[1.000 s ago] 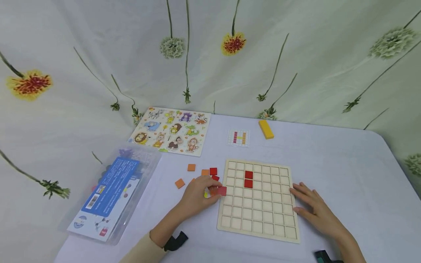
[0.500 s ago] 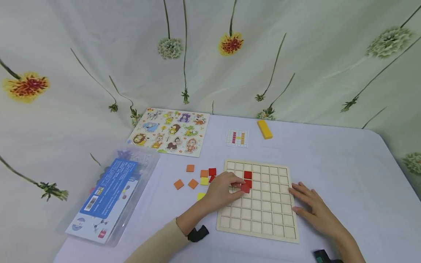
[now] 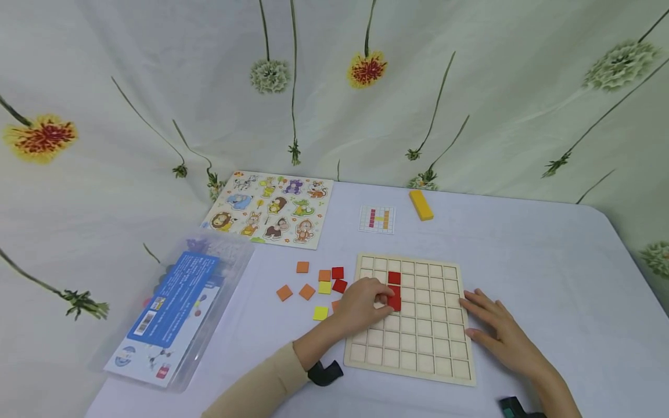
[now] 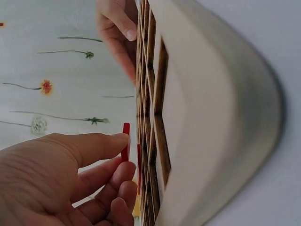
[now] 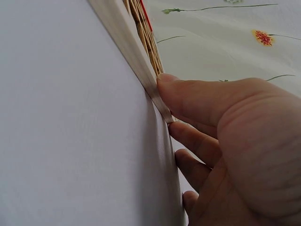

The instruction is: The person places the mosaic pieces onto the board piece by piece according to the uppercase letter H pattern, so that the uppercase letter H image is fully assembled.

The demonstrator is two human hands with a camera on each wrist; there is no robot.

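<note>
My left hand (image 3: 360,305) pinches a red square tile (image 4: 125,141) between thumb and fingers, low over the wooden grid board (image 3: 425,345). In the left wrist view the tile stands on edge between the fingertips, close to the grid. From the head, it overlaps the cell just below two other red tiles (image 3: 394,278) set in one column. My right hand (image 3: 496,334) rests against the board's right edge. In the right wrist view its thumb (image 5: 188,94) lies at the rim, with the other fingers relaxed alongside.
Left of the board lie loose orange tiles (image 3: 302,267), red tiles (image 3: 338,273) and yellow tiles (image 3: 320,313). Behind it are a printed pattern card (image 3: 377,220) and a yellow block (image 3: 421,205). An animal puzzle board (image 3: 272,209) and a clear plastic case (image 3: 172,307) stand farther left.
My left hand has carried the red tile from beside the board's left edge rightward onto the grid, below the two red tiles. The right hand has stayed at the board's edge.
</note>
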